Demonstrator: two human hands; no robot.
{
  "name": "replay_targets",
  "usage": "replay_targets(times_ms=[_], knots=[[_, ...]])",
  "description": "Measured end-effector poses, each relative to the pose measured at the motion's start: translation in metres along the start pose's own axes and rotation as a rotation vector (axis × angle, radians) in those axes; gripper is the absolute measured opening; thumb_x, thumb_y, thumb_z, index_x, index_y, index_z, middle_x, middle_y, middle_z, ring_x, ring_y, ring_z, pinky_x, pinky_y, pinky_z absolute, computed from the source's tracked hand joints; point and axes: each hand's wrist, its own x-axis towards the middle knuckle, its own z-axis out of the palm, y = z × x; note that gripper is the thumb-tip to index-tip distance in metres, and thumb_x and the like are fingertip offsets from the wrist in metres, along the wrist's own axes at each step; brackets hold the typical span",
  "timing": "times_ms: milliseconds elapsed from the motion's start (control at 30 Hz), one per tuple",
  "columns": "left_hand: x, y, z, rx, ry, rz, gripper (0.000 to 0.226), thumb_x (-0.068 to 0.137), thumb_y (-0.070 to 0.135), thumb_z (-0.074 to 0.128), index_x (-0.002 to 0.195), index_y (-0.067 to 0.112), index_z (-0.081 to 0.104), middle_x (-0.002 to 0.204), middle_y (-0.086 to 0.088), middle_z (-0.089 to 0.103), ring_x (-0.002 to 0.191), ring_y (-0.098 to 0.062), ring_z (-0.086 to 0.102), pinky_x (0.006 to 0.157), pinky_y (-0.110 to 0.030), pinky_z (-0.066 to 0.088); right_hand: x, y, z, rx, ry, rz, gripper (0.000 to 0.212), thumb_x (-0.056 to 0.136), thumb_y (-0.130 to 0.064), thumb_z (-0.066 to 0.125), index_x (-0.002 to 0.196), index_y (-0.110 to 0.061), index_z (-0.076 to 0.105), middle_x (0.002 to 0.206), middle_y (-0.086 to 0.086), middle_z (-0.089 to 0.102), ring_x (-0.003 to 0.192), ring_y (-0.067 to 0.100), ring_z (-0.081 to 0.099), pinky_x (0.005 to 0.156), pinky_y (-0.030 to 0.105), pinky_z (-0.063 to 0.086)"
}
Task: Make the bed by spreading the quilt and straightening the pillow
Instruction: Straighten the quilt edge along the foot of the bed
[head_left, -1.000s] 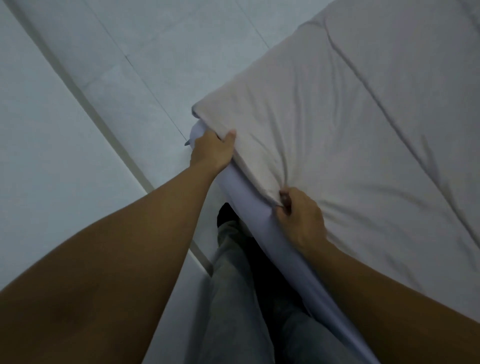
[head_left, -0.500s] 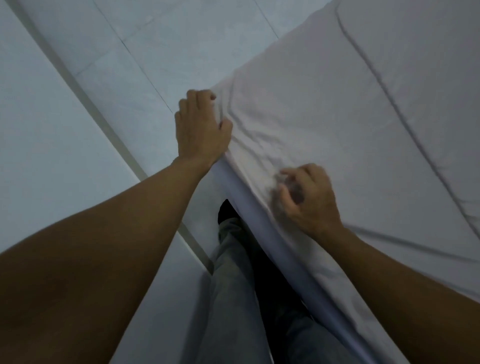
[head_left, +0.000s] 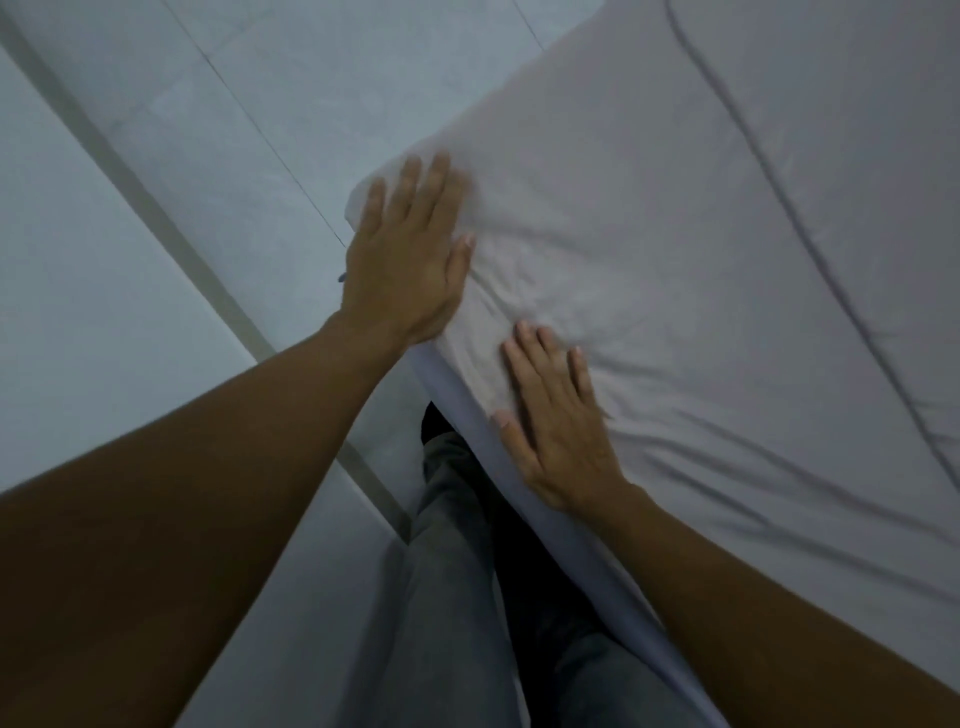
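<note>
A pale grey quilt (head_left: 701, 249) with stitched seams covers the bed and fills the right of the head view. Its near corner lies at the bed's corner, with creases fanning out between my hands. My left hand (head_left: 402, 260) lies flat, fingers apart, on that corner. My right hand (head_left: 558, 421) rests flat on the quilt's near edge, fingers spread, holding nothing. Below the quilt edge a lighter sheet (head_left: 561, 525) shows along the mattress side. No pillow is in view.
A pale tiled floor (head_left: 234, 114) lies left of the bed, with a white wall or board (head_left: 67, 291) along its left. My legs in grey trousers (head_left: 457, 597) stand against the bed's side.
Both hands let go of the quilt edge they were gripping and now lie flat and spread on it. The corner has shifted outward over the sheet.
</note>
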Motion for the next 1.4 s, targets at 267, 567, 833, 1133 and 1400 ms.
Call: replay_targets(times_ms=[267, 567, 833, 1133, 1400], knots=[[-0.034, -0.012, 0.013, 0.173, -0.158, 0.135, 0.066, 0.105, 0.051, 0.017, 0.159, 0.016, 0.005, 0.167, -0.002, 0.003, 0.154, -0.022, 0.005, 0.122, -0.051, 0.014, -0.007, 0.027, -0.003, -0.078, 0.036, 0.398, 0.077, 0.097, -0.035, 0.041, 0.158, -0.004, 0.005, 0.167, 0.012, -0.001, 0.155, 0.025, -0.005, 0.124, 0.052, 0.002], [-0.028, 0.023, -0.092, 0.224, -0.469, 0.001, 0.067, 0.101, 0.048, 0.03, 0.157, 0.014, 0.014, 0.167, -0.005, 0.009, 0.15, -0.03, 0.02, 0.118, -0.05, 0.023, 0.006, -0.023, -0.083, 0.379, 0.11, 0.375, 0.053, 0.097, -0.031, 0.042, 0.142, -0.006, 0.05, 0.149, 0.01, 0.049, 0.139, 0.024, 0.045, 0.118, 0.033, 0.033], [0.005, 0.069, -0.195, 0.23, -0.411, -0.014, 0.049, 0.097, 0.044, 0.04, 0.139, 0.019, 0.047, 0.139, -0.007, 0.054, 0.12, -0.032, 0.056, 0.095, -0.042, 0.042, 0.038, -0.019, -0.197, 0.32, 0.265, 0.417, 0.042, 0.087, -0.015, 0.055, 0.128, -0.014, 0.064, 0.13, 0.003, 0.066, 0.118, 0.022, 0.062, 0.104, 0.033, 0.047], [0.025, 0.103, -0.235, 0.067, -0.455, 0.238, 0.048, 0.096, 0.042, 0.047, 0.141, 0.026, 0.048, 0.154, 0.003, 0.041, 0.135, -0.026, 0.045, 0.105, -0.046, 0.041, 0.023, -0.038, -0.246, 0.422, 0.428, 0.548, 0.038, 0.089, -0.009, 0.056, 0.126, -0.008, 0.065, 0.127, 0.006, 0.067, 0.117, 0.018, 0.062, 0.102, 0.016, 0.04], [0.135, 0.076, -0.273, 0.114, -0.525, 0.457, 0.046, 0.098, 0.042, 0.046, 0.142, 0.027, 0.047, 0.15, 0.002, 0.047, 0.131, -0.025, 0.05, 0.102, -0.045, 0.045, 0.11, -0.054, -0.257, 0.475, 0.569, 0.938, 0.039, 0.09, -0.015, 0.052, 0.128, -0.013, 0.063, 0.131, 0.002, 0.064, 0.122, 0.021, 0.058, 0.106, 0.03, 0.045]])
